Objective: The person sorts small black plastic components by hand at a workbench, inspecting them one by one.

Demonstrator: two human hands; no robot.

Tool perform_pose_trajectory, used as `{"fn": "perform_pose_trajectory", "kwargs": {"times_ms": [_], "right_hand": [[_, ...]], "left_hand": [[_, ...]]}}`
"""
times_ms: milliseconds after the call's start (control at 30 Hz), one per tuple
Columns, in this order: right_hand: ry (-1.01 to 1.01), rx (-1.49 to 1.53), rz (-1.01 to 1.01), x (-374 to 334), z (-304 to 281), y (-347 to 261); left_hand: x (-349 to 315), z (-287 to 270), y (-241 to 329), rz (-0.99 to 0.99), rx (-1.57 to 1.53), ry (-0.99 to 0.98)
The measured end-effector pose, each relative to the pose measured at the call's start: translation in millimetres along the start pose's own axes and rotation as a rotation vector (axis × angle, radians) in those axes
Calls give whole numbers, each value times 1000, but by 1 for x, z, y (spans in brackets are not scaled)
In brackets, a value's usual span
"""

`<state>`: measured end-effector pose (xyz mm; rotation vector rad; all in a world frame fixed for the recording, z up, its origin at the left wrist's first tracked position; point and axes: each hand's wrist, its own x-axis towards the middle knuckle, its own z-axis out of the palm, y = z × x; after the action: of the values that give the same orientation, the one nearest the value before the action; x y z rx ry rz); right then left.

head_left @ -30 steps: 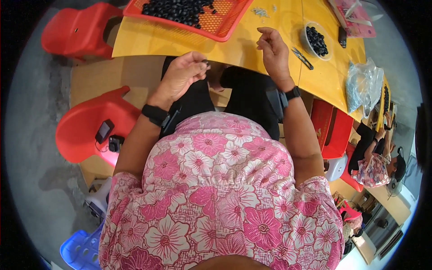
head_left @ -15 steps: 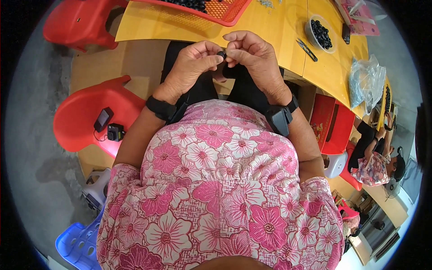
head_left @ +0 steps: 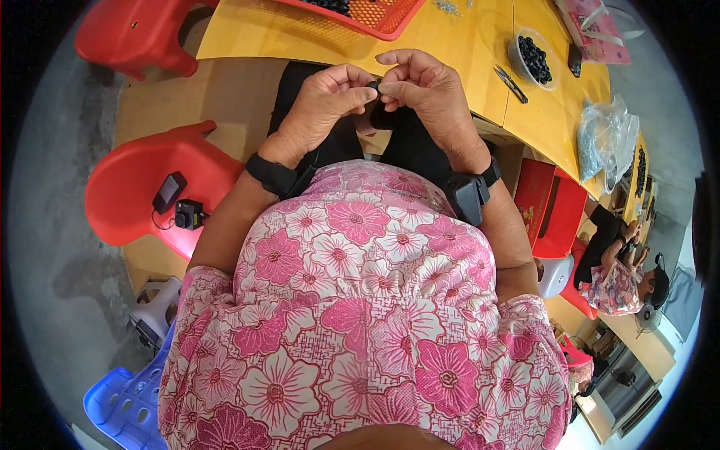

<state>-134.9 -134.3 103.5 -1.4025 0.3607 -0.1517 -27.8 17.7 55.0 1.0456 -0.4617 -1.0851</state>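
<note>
Close together over my lap, by the near edge of the yellow table, both hands pinch at one small black part. Thumb and forefinger of my left hand grip its left side. My right hand has its thumb and forefinger closed at the right side of the same part. Fingertips cover most of it, so its exact kind cannot be made out. Beyond the hands, a red plastic basket with black pieces in it stands on the table.
Right on the table are black-handled snips, a clear bowl of black parts and a plastic bag. Small clear bits lie near the basket. A red chair holding small devices stands left. Another person sits far right.
Both hands stay pinched together on the small black part, with slight finger shifts. The view has tilted a little. The person at far right has moved their arms.
</note>
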Motion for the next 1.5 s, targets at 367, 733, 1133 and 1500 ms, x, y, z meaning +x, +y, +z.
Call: {"fn": "perform_pose_trajectory", "kwargs": {"times_ms": [367, 733, 1133, 1500], "right_hand": [[-7, 298, 141, -3, 11, 2], [-42, -183, -186, 11, 15, 13], [-116, -503, -179, 40, 12, -18], [-11, -1379, -460, 176, -55, -24]], "left_hand": [[-3, -7, 1, -27, -223, -106], [2, -21, -3, -57, -301, -132], [8, -47, -6, -82, -284, -114], [22, -69, -27, -94, -429, -88]]}}
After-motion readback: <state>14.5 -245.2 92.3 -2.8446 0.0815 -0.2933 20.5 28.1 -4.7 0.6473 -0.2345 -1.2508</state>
